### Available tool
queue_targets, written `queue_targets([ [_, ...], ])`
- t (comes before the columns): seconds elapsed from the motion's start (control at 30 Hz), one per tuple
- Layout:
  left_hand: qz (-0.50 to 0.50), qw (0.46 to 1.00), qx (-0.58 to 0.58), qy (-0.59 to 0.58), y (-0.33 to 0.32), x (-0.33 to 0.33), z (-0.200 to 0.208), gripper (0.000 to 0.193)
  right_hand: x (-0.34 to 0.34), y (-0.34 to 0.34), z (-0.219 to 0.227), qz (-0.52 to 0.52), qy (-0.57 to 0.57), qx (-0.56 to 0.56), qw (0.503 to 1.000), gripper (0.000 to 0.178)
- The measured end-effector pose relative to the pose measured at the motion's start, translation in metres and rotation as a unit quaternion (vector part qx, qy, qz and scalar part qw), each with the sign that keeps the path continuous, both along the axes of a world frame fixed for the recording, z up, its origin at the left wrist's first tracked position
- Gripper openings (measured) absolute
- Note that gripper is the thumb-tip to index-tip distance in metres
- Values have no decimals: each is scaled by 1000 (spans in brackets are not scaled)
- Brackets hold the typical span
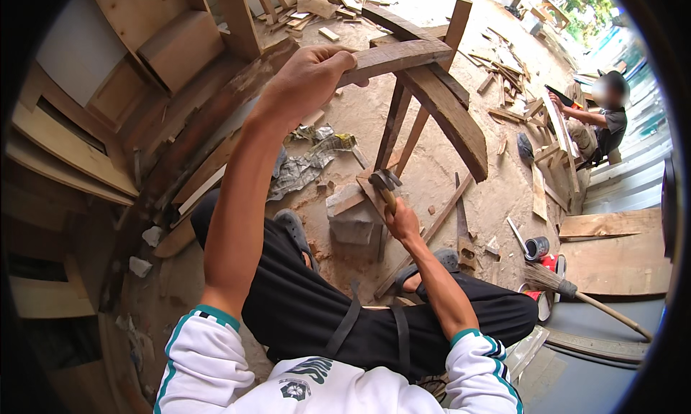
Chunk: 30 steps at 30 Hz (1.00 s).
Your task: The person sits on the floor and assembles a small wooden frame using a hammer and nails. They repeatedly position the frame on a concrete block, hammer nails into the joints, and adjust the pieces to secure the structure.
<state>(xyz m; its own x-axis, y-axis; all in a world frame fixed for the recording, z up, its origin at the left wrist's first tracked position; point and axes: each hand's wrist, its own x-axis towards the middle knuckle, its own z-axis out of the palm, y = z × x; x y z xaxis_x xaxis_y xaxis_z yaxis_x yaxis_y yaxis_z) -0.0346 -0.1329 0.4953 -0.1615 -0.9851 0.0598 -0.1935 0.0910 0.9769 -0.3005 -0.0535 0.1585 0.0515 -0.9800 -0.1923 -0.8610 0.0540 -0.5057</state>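
Note:
My left hand [313, 72] is raised and closed around one end of a wooden frame [403, 55] made of crossed, joined pieces, with long legs slanting down. My right hand [403, 221] grips the handle of a hammer [385, 181], lower and to the right. The hammer's head is close to the foot of the frame's legs, over a wooden board [373, 196]; whether it touches them I cannot tell. Beside that board, a concrete block [350, 225] stands on the ground between my feet, with a small piece of wood on top.
A handsaw [466, 252] lies right of the block. Further right are a broom [551, 279], a can [536, 248] and a plywood sheet [612, 266]. Crumpled paper [309, 162] lies left. Wood scraps [504, 75] litter the ground near another person [608, 115]. Panels [79, 155] line the left.

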Motion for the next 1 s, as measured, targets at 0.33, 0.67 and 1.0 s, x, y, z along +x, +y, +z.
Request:
queue_targets([
  [0.33, 25, 999, 10, 19, 3, -5, 1, 28, -7, -11, -9, 26, 40, 20, 999, 34],
  [0.67, 11, 1000, -26, -13, 2, 2, 1, 33, -64, 29, -48, -87, -94, -134, 983, 28],
  [1.0, -34, 999, -22, 32, -6, -8, 10, 38, -175, 23, -146, -411, -308, 214, 831, 19],
])
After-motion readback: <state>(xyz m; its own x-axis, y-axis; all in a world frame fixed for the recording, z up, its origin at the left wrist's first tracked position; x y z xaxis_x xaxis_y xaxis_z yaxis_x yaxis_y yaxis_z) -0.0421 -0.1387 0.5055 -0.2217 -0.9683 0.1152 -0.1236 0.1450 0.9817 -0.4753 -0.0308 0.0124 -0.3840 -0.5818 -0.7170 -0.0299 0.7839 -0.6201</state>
